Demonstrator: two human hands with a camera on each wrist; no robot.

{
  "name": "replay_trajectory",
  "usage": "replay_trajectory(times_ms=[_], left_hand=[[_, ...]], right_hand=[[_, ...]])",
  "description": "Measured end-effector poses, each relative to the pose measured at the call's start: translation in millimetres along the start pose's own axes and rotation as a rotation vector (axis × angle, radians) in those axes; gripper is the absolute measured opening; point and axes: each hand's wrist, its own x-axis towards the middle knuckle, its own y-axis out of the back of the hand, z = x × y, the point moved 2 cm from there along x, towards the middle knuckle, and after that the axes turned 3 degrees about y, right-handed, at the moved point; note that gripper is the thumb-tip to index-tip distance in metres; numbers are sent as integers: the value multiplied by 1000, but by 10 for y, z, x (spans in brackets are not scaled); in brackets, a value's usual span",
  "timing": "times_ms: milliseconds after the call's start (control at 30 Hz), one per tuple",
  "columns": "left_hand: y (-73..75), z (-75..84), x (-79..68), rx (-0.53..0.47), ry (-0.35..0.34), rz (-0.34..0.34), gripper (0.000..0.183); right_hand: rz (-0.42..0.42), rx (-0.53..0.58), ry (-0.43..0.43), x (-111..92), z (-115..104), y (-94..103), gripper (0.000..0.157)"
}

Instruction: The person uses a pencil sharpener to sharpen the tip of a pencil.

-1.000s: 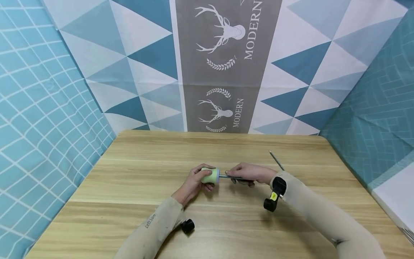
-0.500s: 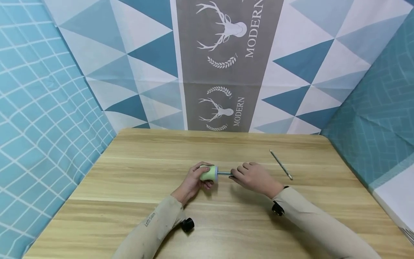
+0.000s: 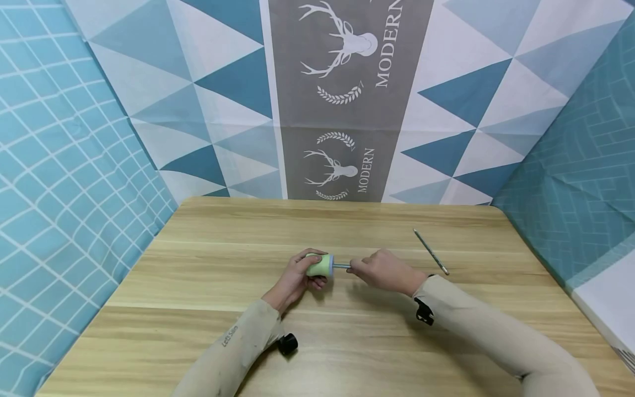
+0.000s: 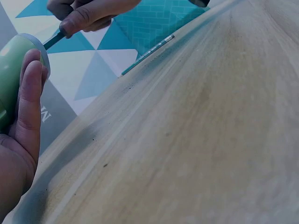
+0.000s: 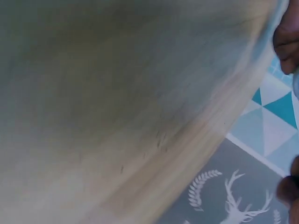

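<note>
In the head view my left hand (image 3: 294, 277) grips a light-green, barrel-shaped pencil sharpener (image 3: 318, 266) with a pale blue rim, thumb on top. A dark pencil (image 3: 341, 266) runs level out of its rim end. My right hand (image 3: 384, 271) pinches that pencil a short way from the rim, hiding its rear part. From the left wrist, the sharpener (image 4: 13, 70) leans in the palm and the right thumb and fingers are on the pencil (image 4: 54, 40). Only bits of the hands show at the right edge of the right wrist view; the pencil cannot be made out there.
A second pencil (image 3: 430, 251) lies slantwise on the wooden table (image 3: 208, 331), beyond my right hand. Patterned cloth (image 3: 337, 110) hangs behind the table and at both sides. A white box-like thing (image 3: 607, 309) stands at the right edge.
My right hand has turned over on the pencil at the sharpener, rolling its knuckles upward, then partly back. The second pencil came fully into sight. The left hand has hardly moved.
</note>
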Motion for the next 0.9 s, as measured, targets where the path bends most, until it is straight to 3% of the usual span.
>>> replay_trajectory(times_ms=[200,400,633,767,833,900], left_hand=[[8,8,-7,17,11,7,14],[-4,12,-13,25,0,0,15],[-12,-7,-12,33,-11,-18,15],[-18,-8,-14,24,-25,-36,15],[-23,-3,-18,20,-31,-41,15],[-29,6,-23,16,-36,-42,16]], right_hand=[[-152,545,-353,38,56,13,27],[-285,969,-688,50,136,28,32],[-391,1488,-976,-3,194,-7,35],[-417,1636,-1085,-25,210,-27,24],[-426,1634,-1094,-23,213,-23,23],[-428,1566,-1067,-13,217,-12,26]])
